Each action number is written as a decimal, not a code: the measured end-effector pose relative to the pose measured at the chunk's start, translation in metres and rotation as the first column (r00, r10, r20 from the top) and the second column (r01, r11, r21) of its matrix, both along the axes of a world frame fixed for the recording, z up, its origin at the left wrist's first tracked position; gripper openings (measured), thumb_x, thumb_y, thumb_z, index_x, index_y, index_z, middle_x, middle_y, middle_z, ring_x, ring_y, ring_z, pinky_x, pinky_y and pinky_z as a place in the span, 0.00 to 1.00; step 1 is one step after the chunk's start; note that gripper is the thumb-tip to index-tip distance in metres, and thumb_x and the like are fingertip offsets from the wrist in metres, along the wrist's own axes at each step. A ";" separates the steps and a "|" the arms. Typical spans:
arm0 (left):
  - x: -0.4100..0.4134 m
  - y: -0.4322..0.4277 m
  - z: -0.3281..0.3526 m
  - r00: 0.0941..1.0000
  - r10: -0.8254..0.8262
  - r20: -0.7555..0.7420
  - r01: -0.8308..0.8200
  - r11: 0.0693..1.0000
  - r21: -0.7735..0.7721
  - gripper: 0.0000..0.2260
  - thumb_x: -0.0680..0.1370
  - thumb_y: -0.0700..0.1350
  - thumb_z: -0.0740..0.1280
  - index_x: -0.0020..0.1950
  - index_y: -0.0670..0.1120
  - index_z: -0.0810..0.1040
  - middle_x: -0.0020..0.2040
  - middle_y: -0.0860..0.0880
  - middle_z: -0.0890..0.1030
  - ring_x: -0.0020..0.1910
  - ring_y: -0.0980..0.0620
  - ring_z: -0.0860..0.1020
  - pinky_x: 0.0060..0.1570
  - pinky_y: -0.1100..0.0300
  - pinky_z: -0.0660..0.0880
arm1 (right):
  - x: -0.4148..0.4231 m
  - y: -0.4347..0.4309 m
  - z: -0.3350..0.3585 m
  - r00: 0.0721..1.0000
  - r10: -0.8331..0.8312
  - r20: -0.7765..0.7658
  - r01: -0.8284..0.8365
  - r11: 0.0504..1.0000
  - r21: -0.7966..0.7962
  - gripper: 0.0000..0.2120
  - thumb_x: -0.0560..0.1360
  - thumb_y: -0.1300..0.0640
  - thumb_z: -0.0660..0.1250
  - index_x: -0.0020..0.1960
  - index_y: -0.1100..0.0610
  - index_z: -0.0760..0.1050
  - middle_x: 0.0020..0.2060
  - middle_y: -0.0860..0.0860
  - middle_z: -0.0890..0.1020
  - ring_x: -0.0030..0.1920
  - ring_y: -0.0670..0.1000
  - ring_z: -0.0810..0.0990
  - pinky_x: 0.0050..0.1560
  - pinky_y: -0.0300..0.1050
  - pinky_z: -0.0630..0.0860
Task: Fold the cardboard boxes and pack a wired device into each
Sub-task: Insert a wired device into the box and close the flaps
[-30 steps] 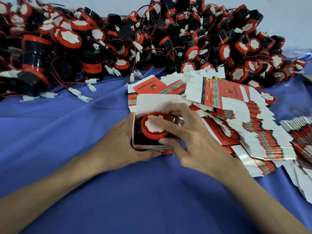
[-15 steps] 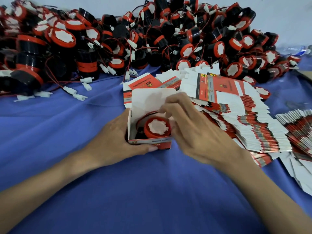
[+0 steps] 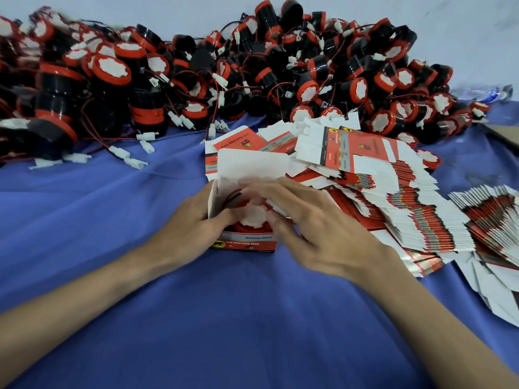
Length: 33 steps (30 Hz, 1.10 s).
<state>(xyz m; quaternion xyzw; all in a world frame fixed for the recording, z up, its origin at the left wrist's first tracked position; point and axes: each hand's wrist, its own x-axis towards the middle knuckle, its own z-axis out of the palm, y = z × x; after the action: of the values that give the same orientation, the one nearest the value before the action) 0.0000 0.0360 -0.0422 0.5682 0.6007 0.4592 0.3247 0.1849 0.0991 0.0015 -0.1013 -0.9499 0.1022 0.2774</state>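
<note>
A packing workshop: a heap of wired devices (image 3: 252, 66); stacks of flat cartons (image 3: 407, 209); a blue-clothed table (image 3: 84, 220).

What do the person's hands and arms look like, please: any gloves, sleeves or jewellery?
Both the left hand and the right hand are bare, with no gloves. The forearms are bare too; no sleeve reaches into view. No watch or bracelet shows; blur on the right hand could hide a ring.

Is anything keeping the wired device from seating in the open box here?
Nothing visible does. The wired device already sits inside the open box, with the lid flap upright behind it. The left hand grips the box's left wall. The right hand reaches over the device, too blurred to read its grip.
</note>
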 end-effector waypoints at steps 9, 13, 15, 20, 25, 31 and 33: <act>-0.002 -0.006 -0.001 0.986 0.090 -0.141 -0.088 0.996 0.023 0.18 0.74 0.52 0.56 0.63 0.51 0.72 0.54 0.56 0.81 0.54 0.55 0.78 0.56 0.46 0.73 | 0.003 0.011 0.000 0.977 -0.161 -0.137 0.170 0.984 0.057 0.11 0.79 0.58 0.62 0.52 0.64 0.80 0.43 0.55 0.83 0.39 0.56 0.82 0.35 0.54 0.79; 0.000 -0.007 0.000 0.944 0.172 -0.282 -0.161 0.985 0.063 0.15 0.71 0.53 0.56 0.56 0.52 0.69 0.49 0.53 0.80 0.48 0.49 0.77 0.48 0.48 0.74 | -0.007 -0.003 -0.007 0.974 -0.221 -0.048 0.226 0.960 0.167 0.06 0.76 0.66 0.66 0.46 0.65 0.81 0.44 0.56 0.82 0.42 0.57 0.80 0.37 0.54 0.78; 0.004 -0.009 0.001 0.921 0.212 -0.328 -0.188 0.977 0.104 0.17 0.70 0.53 0.57 0.58 0.52 0.69 0.48 0.52 0.80 0.47 0.48 0.77 0.46 0.50 0.74 | -0.012 -0.013 -0.011 0.962 -0.274 0.003 0.272 0.955 0.120 0.06 0.72 0.71 0.64 0.46 0.67 0.79 0.49 0.60 0.77 0.45 0.57 0.77 0.35 0.53 0.77; 0.005 -0.009 0.002 0.874 0.341 -0.346 -0.263 0.931 0.253 0.14 0.69 0.50 0.60 0.53 0.50 0.68 0.38 0.56 0.77 0.37 0.56 0.75 0.37 0.58 0.72 | -0.022 -0.019 -0.010 0.928 -0.364 0.084 0.349 0.924 0.158 0.13 0.67 0.76 0.62 0.49 0.66 0.77 0.49 0.63 0.71 0.44 0.59 0.72 0.28 0.53 0.76; 0.007 -0.013 0.007 0.907 0.388 -0.161 -0.320 0.886 0.335 0.20 0.66 0.45 0.66 0.56 0.54 0.66 0.45 0.67 0.77 0.46 0.64 0.78 0.35 0.73 0.73 | -0.010 -0.013 -0.007 0.961 -0.258 0.102 0.246 0.962 0.119 0.30 0.64 0.77 0.60 0.66 0.65 0.72 0.45 0.60 0.77 0.41 0.54 0.74 0.34 0.49 0.76; 0.004 -0.013 0.008 0.920 0.382 -0.085 -0.340 0.887 0.312 0.19 0.66 0.45 0.63 0.56 0.53 0.66 0.47 0.66 0.77 0.45 0.64 0.77 0.37 0.68 0.74 | -0.002 0.000 -0.008 0.979 -0.094 0.179 0.086 0.995 0.052 0.19 0.78 0.65 0.61 0.68 0.66 0.70 0.50 0.58 0.81 0.56 0.54 0.74 0.53 0.49 0.76; 0.003 -0.011 0.008 0.937 0.334 -0.105 -0.305 0.927 0.219 0.19 0.66 0.46 0.61 0.57 0.50 0.67 0.47 0.57 0.79 0.45 0.58 0.77 0.42 0.59 0.76 | 0.000 0.005 -0.010 0.983 -0.077 0.169 0.075 0.997 0.017 0.25 0.75 0.72 0.64 0.71 0.65 0.67 0.57 0.58 0.79 0.58 0.50 0.72 0.58 0.40 0.73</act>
<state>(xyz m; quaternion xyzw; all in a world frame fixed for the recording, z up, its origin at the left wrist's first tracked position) 0.0025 0.0254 -0.0345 0.5231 0.6577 0.5227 0.1436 0.1853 0.1040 -0.0084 -0.1443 -0.9660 0.0774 0.1999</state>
